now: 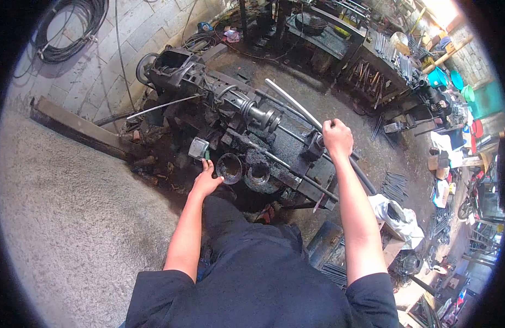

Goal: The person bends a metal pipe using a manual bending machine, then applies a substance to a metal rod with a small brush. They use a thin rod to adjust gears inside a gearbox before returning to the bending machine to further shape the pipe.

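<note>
A dark, greasy lathe-like machine (260,116) runs diagonally through the middle of the view. My left hand (207,179) reaches to a small green part (207,154) below a grey switch box (198,147), its fingers apart, with the thumb near a round bowl (229,168). A second bowl (258,173) lies just right of that one. At the machine's right end, my right hand (337,136) is closed at a dark block (316,143) on the rails; what lies inside its fingers is hidden. A pale metal rod (291,101) slants down toward this hand.
A long thin rod (164,106) sticks out left of the machine. A steel beam (77,127) lies along the wall at left. Benches with metal rods (395,54) stand at upper right. A white cloth (397,218) lies near my right forearm.
</note>
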### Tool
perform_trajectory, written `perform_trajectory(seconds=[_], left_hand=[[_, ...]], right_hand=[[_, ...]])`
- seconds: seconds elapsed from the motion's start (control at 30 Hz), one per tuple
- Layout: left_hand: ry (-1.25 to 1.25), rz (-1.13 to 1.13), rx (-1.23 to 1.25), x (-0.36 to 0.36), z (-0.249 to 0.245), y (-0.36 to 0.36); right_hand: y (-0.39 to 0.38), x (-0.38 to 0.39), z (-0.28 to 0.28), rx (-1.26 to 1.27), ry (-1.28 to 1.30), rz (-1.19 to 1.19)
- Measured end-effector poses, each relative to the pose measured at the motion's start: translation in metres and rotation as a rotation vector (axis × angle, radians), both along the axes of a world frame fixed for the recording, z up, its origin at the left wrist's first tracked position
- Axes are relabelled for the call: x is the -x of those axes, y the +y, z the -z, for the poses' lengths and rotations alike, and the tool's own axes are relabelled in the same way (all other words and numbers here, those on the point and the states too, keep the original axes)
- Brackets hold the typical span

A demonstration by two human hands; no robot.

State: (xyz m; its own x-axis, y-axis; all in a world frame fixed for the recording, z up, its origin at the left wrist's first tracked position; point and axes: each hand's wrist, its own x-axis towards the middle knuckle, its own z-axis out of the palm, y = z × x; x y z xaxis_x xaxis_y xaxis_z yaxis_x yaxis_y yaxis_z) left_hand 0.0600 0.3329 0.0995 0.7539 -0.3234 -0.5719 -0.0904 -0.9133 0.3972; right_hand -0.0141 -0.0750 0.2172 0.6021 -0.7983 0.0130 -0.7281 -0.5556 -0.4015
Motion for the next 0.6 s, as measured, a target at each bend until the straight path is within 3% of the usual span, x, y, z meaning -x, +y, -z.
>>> perform_trajectory(seconds=[0.6], left_hand=[[0.0,0.027,-0.011,-0.0038,0.0015,-0.0004]], right_hand=[[-0.0036,0.0035,0.0038,0.025,0.026,-0.001]])
